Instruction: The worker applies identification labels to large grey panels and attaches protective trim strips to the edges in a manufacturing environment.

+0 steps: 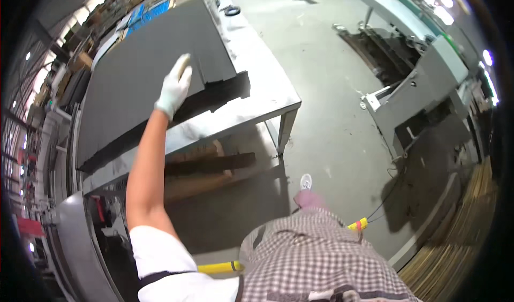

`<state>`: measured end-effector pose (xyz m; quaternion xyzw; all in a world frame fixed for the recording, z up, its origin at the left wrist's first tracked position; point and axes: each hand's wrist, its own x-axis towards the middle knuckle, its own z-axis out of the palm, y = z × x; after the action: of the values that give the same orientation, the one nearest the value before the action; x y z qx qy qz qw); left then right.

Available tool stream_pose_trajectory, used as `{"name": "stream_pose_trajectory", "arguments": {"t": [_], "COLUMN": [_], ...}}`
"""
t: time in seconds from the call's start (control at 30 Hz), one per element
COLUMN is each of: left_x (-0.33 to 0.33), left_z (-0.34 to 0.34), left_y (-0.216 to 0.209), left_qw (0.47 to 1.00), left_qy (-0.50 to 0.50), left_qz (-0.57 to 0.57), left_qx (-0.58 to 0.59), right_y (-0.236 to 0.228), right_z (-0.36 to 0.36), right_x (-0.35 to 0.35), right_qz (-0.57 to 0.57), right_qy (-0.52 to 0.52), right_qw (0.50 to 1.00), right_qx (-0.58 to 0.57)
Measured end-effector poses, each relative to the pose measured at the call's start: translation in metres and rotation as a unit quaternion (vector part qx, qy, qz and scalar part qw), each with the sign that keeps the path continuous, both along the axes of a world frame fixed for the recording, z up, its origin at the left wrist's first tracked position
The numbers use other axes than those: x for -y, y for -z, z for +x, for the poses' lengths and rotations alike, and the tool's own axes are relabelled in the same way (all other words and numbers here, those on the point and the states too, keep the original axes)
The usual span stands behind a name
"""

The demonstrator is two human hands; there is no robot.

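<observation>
My left hand [176, 85], in a white glove, reaches over a stack of large dark grey sheets [134, 61]. Its fingers are stretched out with the thumb apart, and nothing shows in the hand. Whether the palm touches the top sheet, I cannot tell. Near my fingers a narrower dark strip [214, 45] runs along the stack's right side, and the layers at the near edge are uneven. The stack lies on a metal table [262, 77] with a pale top. My right hand is out of the picture.
A black ring-shaped thing [232, 11] sits at the table's far end. Under the table are wooden pieces [198, 181]. A grey machine [423, 98] stands on the right. A yellow bar [219, 267] and a yellow piece with a cable [360, 224] flank my checked apron [316, 248].
</observation>
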<state>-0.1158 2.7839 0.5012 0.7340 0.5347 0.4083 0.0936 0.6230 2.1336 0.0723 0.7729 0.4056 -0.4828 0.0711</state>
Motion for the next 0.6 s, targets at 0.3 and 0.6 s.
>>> {"name": "stream_pose_trajectory", "arguments": {"t": [0.3, 0.6], "left_x": [-0.169, -0.152], "left_z": [0.003, 0.051], "left_y": [0.071, 0.056], "left_qw": [0.737, 0.721], "left_qy": [-0.27, -0.234], "left_qz": [0.042, -0.071], "left_qx": [-0.618, -0.648], "right_y": [-0.199, -0.231], "right_z": [-0.013, -0.075], "right_x": [-0.512, -0.65], "right_qz": [0.179, 0.061], "right_qy": [0.154, 0.058], "right_qw": [0.949, 0.97], "right_qx": [-0.209, -0.228]}}
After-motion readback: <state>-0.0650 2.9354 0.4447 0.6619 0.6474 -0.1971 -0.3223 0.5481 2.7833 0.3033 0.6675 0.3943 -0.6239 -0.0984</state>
